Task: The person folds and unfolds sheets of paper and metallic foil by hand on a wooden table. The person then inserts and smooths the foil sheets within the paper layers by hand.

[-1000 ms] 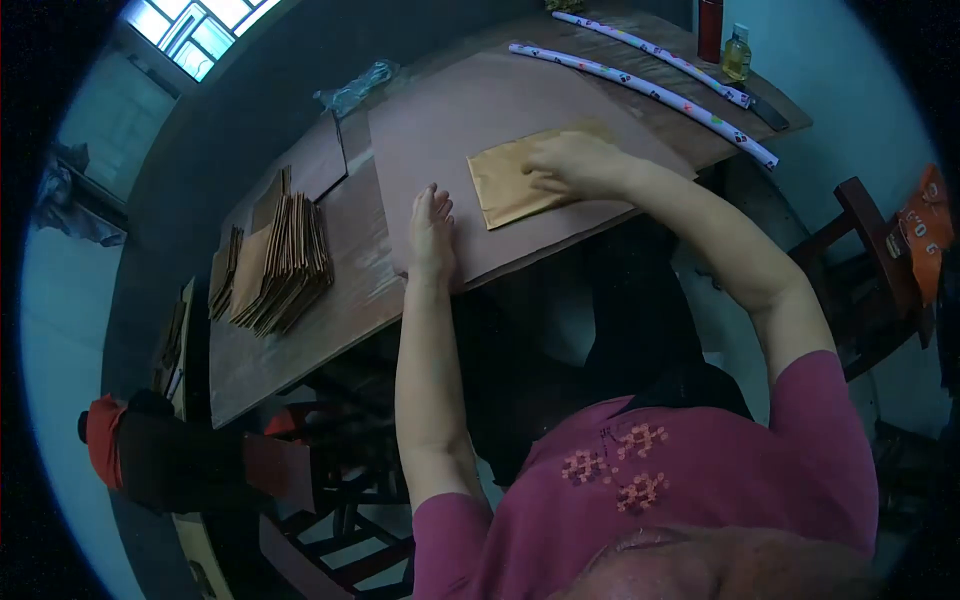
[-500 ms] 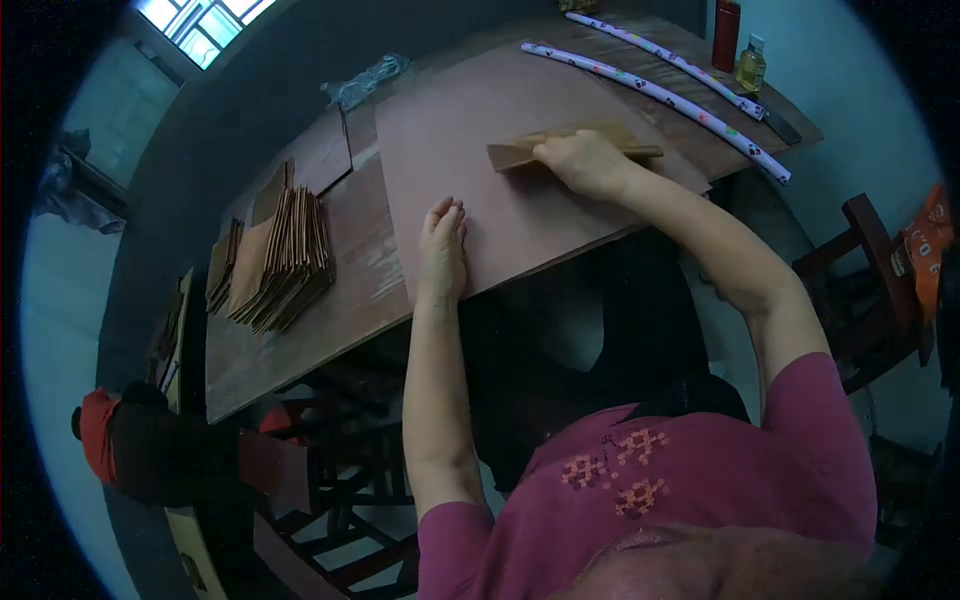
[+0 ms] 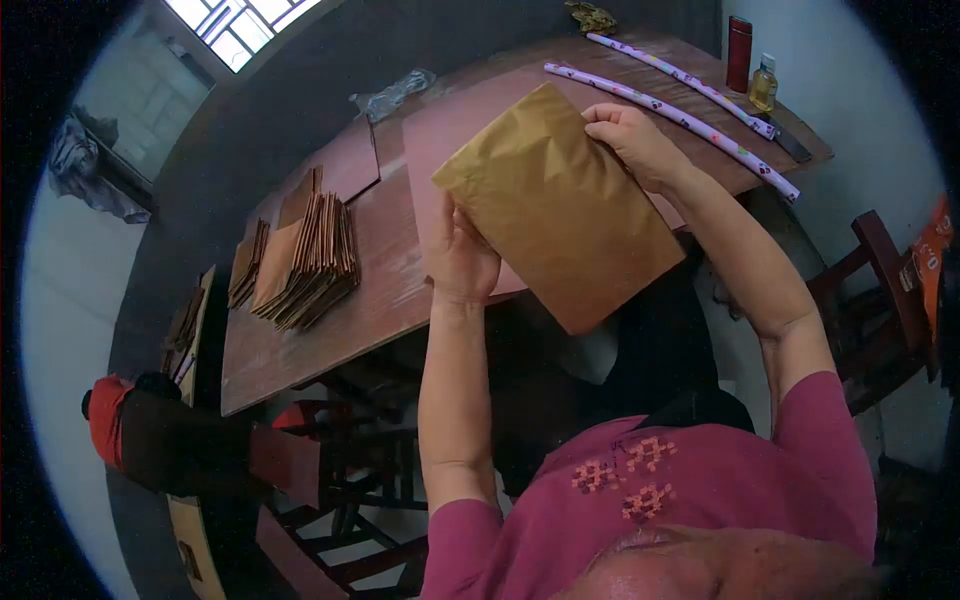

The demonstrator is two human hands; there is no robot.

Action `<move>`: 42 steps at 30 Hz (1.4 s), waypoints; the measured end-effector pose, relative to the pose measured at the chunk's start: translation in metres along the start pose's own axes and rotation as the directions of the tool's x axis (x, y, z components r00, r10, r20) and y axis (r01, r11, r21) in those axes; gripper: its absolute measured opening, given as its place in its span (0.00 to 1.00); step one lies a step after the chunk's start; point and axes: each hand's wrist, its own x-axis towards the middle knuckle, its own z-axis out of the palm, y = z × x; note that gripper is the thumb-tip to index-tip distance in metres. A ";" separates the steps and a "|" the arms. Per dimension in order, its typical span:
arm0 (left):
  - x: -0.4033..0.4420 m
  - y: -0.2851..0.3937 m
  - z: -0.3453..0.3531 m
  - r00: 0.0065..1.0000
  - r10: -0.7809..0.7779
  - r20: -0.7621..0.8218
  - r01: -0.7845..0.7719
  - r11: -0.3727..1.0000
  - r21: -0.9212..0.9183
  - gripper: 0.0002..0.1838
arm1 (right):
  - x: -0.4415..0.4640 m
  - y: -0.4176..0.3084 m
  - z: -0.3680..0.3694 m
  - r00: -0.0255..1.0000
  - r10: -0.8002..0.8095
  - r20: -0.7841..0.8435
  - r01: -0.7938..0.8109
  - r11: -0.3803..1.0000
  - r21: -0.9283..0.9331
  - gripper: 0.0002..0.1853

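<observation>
- A dark wall with a grey-white one on either side encloses the room, and a wooden tabletop (image 3: 385,270) carries a large pinkish sheet (image 3: 455,120).
- The brown paper envelope (image 3: 565,210) is raised and tilted above the near side of the sheet, with its lower corner out past the tabletop's edge.
- The right hand (image 3: 645,145) has its fingers clamped on the envelope's right edge, near the top.
- The left hand (image 3: 465,260) is at the envelope's left side, partly hidden behind it; whether its fingers are closed cannot be told.
- Left of the sheet, folded brown paper pieces (image 3: 310,260) stand in a thick row, a smaller bundle (image 3: 247,265) just beside them.
- At the sheet's far left corner lies crumpled clear plastic (image 3: 395,95).
- Right of the sheet, two long patterned rolls (image 3: 675,112) lie side by side, apart from each other; beyond them stand a red flask (image 3: 739,55) and a small bottle of yellow liquid (image 3: 763,88).
- Well left of the sheet, away from the tabletop, is another person (image 3: 108,425) in red and black.
</observation>
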 end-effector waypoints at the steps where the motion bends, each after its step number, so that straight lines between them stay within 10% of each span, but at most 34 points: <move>1: 0.001 0.000 0.002 1.000 -0.010 -0.006 0.010 1.000 -0.003 0.36 | 0.001 0.007 -0.002 0.999 -0.024 -0.025 0.025 0.999 0.022 0.08; 4: 0.006 0.003 0.013 0.999 0.049 -0.019 -0.042 0.965 0.261 0.22 | 0.000 0.015 -0.006 0.994 -0.084 -0.072 0.082 0.996 -0.019 0.09; 11: 0.028 -0.002 0.014 1.000 0.006 -0.031 0.002 0.968 0.251 0.18 | -0.012 -0.028 0.018 0.947 -0.093 -0.307 0.016 0.969 -0.245 0.16; 17: 0.028 -0.006 0.019 0.994 -0.009 -0.107 0.045 0.939 0.342 0.20 | 0.033 0.012 -0.015 0.958 -0.243 -0.153 0.260 0.960 0.103 0.14; 27: 0.015 -0.011 0.005 0.996 -0.018 -0.082 0.028 0.992 0.122 0.21 | -0.005 0.021 -0.008 0.905 -0.397 -0.151 0.394 0.918 -0.047 0.14; 30: 0.030 0.017 -0.008 0.994 0.100 -0.053 -0.057 0.847 0.528 0.26 | -0.019 0.008 -0.001 0.895 -0.420 -0.152 0.390 0.900 -0.192 0.14; 33: 0.040 0.046 0.014 0.972 0.087 0.217 -0.231 0.216 0.949 0.25 | -0.022 0.000 0.003 0.856 -0.511 -0.076 0.437 0.794 -0.422 0.14; 38: 0.049 0.038 0.063 0.944 -0.086 0.317 -0.322 -0.045 0.946 0.17 | -0.022 -0.003 0.022 0.737 -0.670 0.089 0.626 0.626 -0.465 0.12; 42: 0.050 0.028 0.068 0.915 -0.021 0.404 -0.403 -0.114 0.908 0.14 | -0.018 0.002 0.019 0.804 -0.588 0.089 0.586 0.758 -0.286 0.14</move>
